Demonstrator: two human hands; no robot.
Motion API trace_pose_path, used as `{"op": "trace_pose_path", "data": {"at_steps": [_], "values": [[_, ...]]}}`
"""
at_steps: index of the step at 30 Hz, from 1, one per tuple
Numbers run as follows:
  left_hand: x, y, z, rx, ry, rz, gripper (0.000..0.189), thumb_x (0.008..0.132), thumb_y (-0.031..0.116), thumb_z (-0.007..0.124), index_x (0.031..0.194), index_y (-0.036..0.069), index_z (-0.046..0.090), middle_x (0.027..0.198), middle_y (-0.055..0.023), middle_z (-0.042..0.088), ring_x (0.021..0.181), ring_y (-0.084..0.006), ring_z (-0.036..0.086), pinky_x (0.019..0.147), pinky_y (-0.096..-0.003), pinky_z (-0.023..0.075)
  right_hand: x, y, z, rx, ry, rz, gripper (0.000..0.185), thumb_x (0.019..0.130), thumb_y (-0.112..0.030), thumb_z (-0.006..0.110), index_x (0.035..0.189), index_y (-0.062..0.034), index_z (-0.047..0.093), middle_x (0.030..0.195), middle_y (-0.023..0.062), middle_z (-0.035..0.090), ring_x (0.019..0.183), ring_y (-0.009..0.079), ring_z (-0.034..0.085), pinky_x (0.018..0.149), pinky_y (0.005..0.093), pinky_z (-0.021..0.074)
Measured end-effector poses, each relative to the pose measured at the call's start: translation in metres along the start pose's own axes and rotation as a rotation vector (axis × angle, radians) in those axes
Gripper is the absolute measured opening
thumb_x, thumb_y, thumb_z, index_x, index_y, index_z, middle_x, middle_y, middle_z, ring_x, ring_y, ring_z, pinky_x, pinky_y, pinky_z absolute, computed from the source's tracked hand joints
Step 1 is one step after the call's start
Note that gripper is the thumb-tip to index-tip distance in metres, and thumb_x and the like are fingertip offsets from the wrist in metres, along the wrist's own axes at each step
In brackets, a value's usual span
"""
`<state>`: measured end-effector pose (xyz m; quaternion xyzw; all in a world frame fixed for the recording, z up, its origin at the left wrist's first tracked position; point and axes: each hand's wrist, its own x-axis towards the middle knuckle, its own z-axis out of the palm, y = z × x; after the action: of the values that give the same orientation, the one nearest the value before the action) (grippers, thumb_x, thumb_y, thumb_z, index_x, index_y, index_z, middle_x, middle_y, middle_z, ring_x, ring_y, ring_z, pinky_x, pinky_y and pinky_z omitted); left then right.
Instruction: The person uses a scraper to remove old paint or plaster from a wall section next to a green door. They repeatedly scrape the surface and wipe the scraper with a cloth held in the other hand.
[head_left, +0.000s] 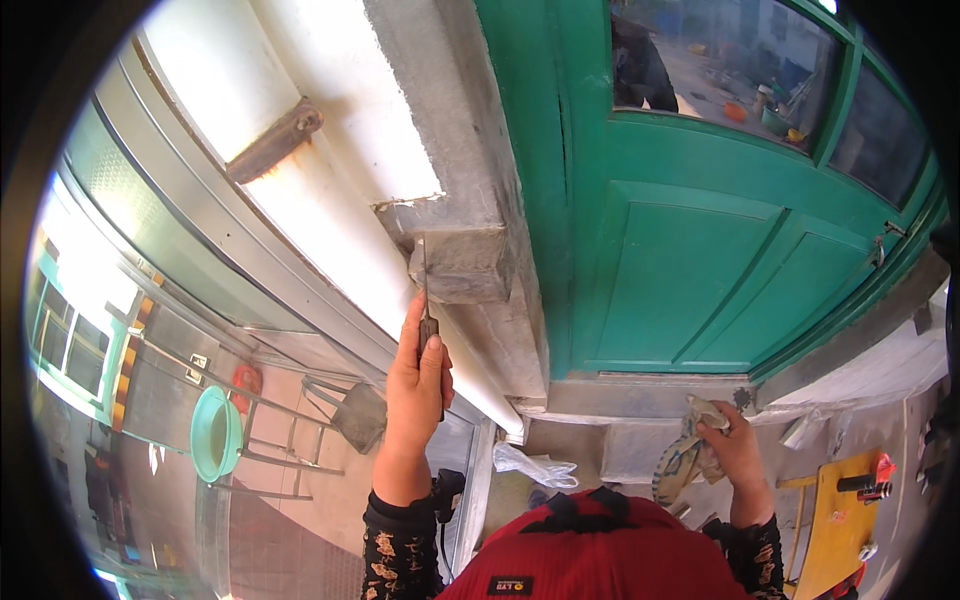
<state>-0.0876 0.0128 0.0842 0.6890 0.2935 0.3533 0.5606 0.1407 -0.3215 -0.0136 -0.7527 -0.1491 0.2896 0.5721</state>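
In the head view my left hand (420, 375) is closed round the dark handle of a thin-bladed hand tool, a knife or scraper (425, 300). Its tip points at the left side of a projecting grey masonry block (465, 259), with my index finger stretched along the blade. Whether the blade touches the block cannot be told. My right hand (739, 446), lower right in front of the green door, grips a crumpled patterned cloth or bag (686, 454) that hangs down.
A white pipe (480, 397) runs beside the masonry, below a rusty bracket (276, 141). A green panelled door (682, 277) stands to the right. Plastic bags (534, 465) lie low down. A yellow table (840, 517) with tools is at lower right; a turquoise basin (216, 433) rests at a metal rack on the left.
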Motion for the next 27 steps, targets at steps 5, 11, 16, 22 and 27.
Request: {"op": "trace_pose_path", "data": {"at_steps": [5, 11, 16, 22, 27], "values": [[-0.010, 0.002, 0.008, 0.141, -0.055, 0.047, 0.051, 0.101, 0.009, 0.047, 0.150, 0.017, 0.036, 0.074, 0.0019, 0.047, 0.055, -0.0053, 0.041, 0.050, -0.0214, 0.0397, 0.003, 0.002, 0.025, -0.077, -0.067, -0.027, 0.031, 0.085, -0.007, 0.071, 0.114, -0.0017, 0.063, 0.077, -0.0012, 0.062, 0.059, 0.0034, 0.050, 0.053, 0.0220, 0.0411], [-0.013, 0.007, -0.001, 0.106, -0.014, -0.015, 0.049, 0.101, 0.011, 0.049, 0.149, 0.019, 0.039, 0.074, 0.0023, 0.047, 0.056, -0.0048, 0.042, 0.051, -0.0207, 0.0408, 0.007, -0.004, 0.044, -0.061, -0.186, -0.047, 0.030, 0.085, -0.011, 0.072, 0.113, -0.0031, 0.063, 0.077, -0.0024, 0.063, 0.060, 0.0029, 0.052, 0.054, 0.0218, 0.0420], [-0.009, 0.016, -0.007, 0.106, -0.056, -0.060, 0.049, 0.100, 0.011, 0.050, 0.148, 0.019, 0.041, 0.078, 0.0025, 0.049, 0.058, -0.0048, 0.043, 0.053, -0.0209, 0.0415, 0.006, -0.006, 0.044, -0.113, -0.176, -0.048, 0.031, 0.085, -0.012, 0.074, 0.112, -0.0028, 0.063, 0.077, -0.0017, 0.063, 0.061, 0.0034, 0.053, 0.054, 0.0214, 0.0426], [-0.018, 0.015, 0.014, 0.084, -0.225, 0.003, 0.048, 0.102, 0.013, 0.045, 0.150, 0.015, 0.036, 0.074, 0.0013, 0.049, 0.048, -0.0026, 0.041, 0.043, -0.0173, 0.0356, 0.002, -0.005, 0.043, -0.164, -0.143, -0.054, 0.030, 0.085, -0.012, 0.073, 0.112, -0.0032, 0.064, 0.077, -0.0009, 0.064, 0.060, 0.0037, 0.053, 0.054, 0.0218, 0.0431], [-0.007, 0.025, -0.002, 0.015, -0.025, -0.095, 0.047, 0.102, 0.012, 0.046, 0.148, 0.016, 0.040, 0.072, 0.0023, 0.048, 0.050, -0.0027, 0.042, 0.043, -0.0180, 0.0353, -0.003, -0.003, 0.028, -0.155, -0.090, -0.038, 0.030, 0.085, -0.012, 0.072, 0.112, -0.0030, 0.064, 0.078, -0.0002, 0.064, 0.061, 0.0043, 0.054, 0.054, 0.0223, 0.0442]]}}
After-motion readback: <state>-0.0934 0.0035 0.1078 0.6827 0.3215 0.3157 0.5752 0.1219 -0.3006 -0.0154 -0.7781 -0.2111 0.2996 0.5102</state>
